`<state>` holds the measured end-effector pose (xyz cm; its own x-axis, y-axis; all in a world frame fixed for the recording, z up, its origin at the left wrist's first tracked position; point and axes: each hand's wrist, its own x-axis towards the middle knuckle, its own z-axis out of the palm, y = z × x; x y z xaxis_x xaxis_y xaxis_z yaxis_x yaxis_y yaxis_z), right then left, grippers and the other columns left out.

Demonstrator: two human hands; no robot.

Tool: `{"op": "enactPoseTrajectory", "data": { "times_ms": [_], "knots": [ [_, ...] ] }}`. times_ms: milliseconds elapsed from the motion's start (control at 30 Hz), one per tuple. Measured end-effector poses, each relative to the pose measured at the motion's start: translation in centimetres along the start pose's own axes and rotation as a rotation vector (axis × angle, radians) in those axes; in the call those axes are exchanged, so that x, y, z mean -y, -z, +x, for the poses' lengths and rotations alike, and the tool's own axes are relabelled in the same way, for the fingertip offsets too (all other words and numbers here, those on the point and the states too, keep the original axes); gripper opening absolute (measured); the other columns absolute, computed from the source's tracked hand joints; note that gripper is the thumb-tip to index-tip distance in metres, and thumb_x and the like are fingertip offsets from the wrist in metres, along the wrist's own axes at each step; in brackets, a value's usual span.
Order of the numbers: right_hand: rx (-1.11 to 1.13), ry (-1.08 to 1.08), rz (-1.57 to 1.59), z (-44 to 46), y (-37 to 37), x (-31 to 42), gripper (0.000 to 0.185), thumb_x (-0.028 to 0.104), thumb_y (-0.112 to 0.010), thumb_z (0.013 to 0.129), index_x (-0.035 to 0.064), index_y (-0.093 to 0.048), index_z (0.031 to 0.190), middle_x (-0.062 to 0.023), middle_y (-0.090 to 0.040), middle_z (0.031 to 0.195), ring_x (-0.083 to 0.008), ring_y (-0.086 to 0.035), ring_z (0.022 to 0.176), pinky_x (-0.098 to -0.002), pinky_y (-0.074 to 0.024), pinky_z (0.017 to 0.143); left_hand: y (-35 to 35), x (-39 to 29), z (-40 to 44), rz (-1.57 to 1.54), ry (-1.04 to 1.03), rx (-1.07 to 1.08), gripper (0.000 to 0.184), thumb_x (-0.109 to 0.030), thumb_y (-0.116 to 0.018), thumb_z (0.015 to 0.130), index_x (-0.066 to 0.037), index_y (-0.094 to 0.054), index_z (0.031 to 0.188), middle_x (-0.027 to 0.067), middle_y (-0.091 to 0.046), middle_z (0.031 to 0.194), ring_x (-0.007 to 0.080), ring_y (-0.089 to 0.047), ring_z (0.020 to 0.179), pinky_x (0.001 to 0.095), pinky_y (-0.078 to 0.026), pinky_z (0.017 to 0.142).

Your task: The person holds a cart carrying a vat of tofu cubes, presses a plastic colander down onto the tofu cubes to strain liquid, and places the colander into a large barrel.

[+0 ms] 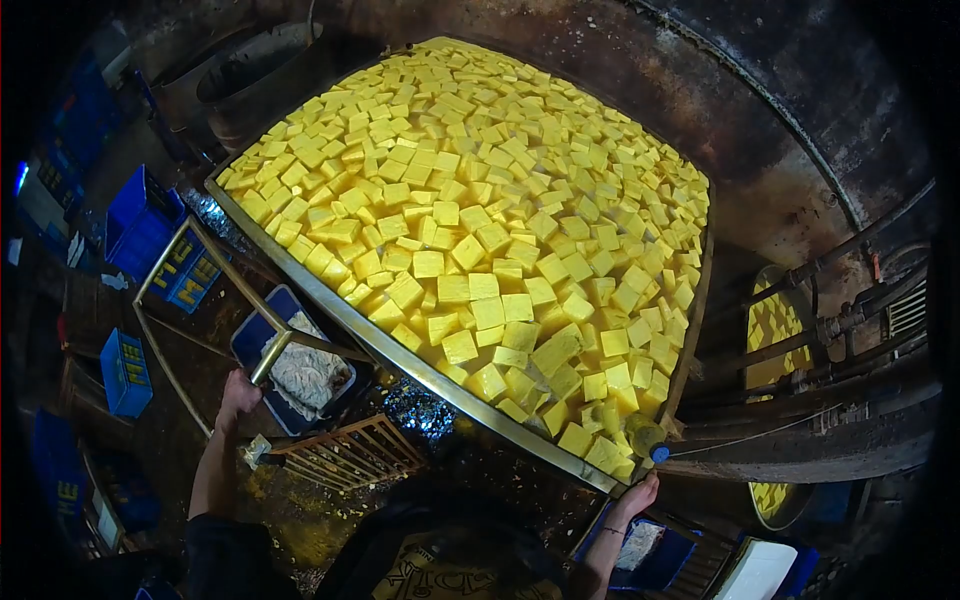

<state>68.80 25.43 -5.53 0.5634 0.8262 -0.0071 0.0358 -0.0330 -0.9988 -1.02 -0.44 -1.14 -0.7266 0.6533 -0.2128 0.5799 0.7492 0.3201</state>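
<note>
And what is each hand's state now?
Left hand: closed, apparently gripping the brass-coloured tubular metal frame.
Right hand: at the large vat's metal rim; grip unclear.

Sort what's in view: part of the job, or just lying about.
Seemingly in the job:
metal frame, gripped by the left hand
yellow cubes
vat, right hand at its rim

Seemingly just lying about:
blue crates
slatted rack

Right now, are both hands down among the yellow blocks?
No, the left hand is at the metal frame, and the right hand is at the vat's rim.
</note>
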Motion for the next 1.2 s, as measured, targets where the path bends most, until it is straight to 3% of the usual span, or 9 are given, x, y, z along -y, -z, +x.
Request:
{"op": "enactPoseTrajectory", "data": {
  "times_ms": [167,367,567,800,900,967,1200],
  "knots": [
    [-0.045,-0.037,-0.011,-0.3,-0.4,0.6,0.029,0.019,-0.043,0.092,-0.0042,-0.056,0.103,-0.0096,-0.059,0.099,-0.0184,-0.053,0.089,-0.0311,-0.043,0.082,2.1,-3.7,-1.7,-0.067,0.009,-0.03,0.027,-0.02,-0.062,0.065,0.005,-0.061,0.075,0.0284,-0.057,0.072,0.041,-0.059,0.074,0.0452,-0.046,0.064],
    [-0.015,-0.016,-0.048,0.3,0.3,-0.5,0.031,0.02,-0.042,0.092,-0.0048,-0.056,0.106,-0.011,-0.059,0.101,-0.0193,-0.054,0.091,-0.0315,-0.0431,0.083,-1.1,1.9,0.8,0.027,-0.047,0.011,0.025,-0.018,-0.06,0.066,0.004,-0.062,0.078,0.027,-0.058,0.071,0.0406,-0.059,0.073,0.0438,-0.047,0.064],
    [-0.03,-0.034,-0.01,-0.1,-0.3,0.2,0.03,0.019,-0.042,0.093,-0.0049,-0.056,0.105,-0.0109,-0.059,0.101,-0.0191,-0.054,0.09,-0.031,-0.0429,0.083,0.9,-1.8,-0.7,0.011,-0.008,0.009,0.027,-0.02,-0.063,0.066,0.005,-0.062,0.078,0.0266,-0.058,0.072,0.0401,-0.06,0.073,0.0436,-0.047,0.064],
    [-0.004,0.049,-0.101,0.7,0.9,-1.5,0.029,0.02,-0.044,0.092,-0.0037,-0.057,0.103,-0.009,-0.059,0.099,-0.0183,-0.053,0.088,-0.0307,-0.0428,0.081,-0.1,-0.1,0.0,-0.058,-0.017,0.024,0.027,-0.02,-0.064,0.066,0.005,-0.062,0.075,0.0262,-0.058,0.07,0.0401,-0.06,0.07,0.0437,-0.047,0.062],
    [-0.002,0.027,0.005,0.7,0.8,-1.7,0.029,0.02,-0.045,0.091,-0.0035,-0.057,0.102,-0.009,-0.06,0.098,-0.0183,-0.053,0.089,-0.0306,-0.0427,0.081,-0.6,0.6,-0.1,0.057,-0.034,-0.086,0.026,-0.019,-0.064,0.065,0.005,-0.061,0.073,0.0257,-0.058,0.068,0.0401,-0.06,0.068,0.0438,-0.047,0.061],
    [-0.021,-0.019,0.026,0.1,0.0,-0.3,0.029,0.02,-0.045,0.091,-0.0035,-0.057,0.102,-0.009,-0.06,0.098,-0.0182,-0.053,0.088,-0.0306,-0.0427,0.081,-1.5,2.7,1.1,0.092,-0.047,0.014,0.024,-0.018,-0.062,0.064,0.004,-0.061,0.073,0.0256,-0.057,0.065,0.0404,-0.059,0.065,0.0438,-0.046,0.06],
    [0.007,0.003,0.001,0.2,0.3,-0.4,0.029,0.02,-0.045,0.09,-0.0036,-0.057,0.102,-0.0085,-0.059,0.097,-0.0179,-0.053,0.088,-0.0302,-0.0428,0.081,0.6,-1.5,-1.0,-0.066,-0.097,-0.112,0.024,-0.018,-0.062,0.066,0.004,-0.062,0.075,0.0269,-0.056,0.067,0.0407,-0.059,0.066,0.0435,-0.046,0.061]
  ]
}}
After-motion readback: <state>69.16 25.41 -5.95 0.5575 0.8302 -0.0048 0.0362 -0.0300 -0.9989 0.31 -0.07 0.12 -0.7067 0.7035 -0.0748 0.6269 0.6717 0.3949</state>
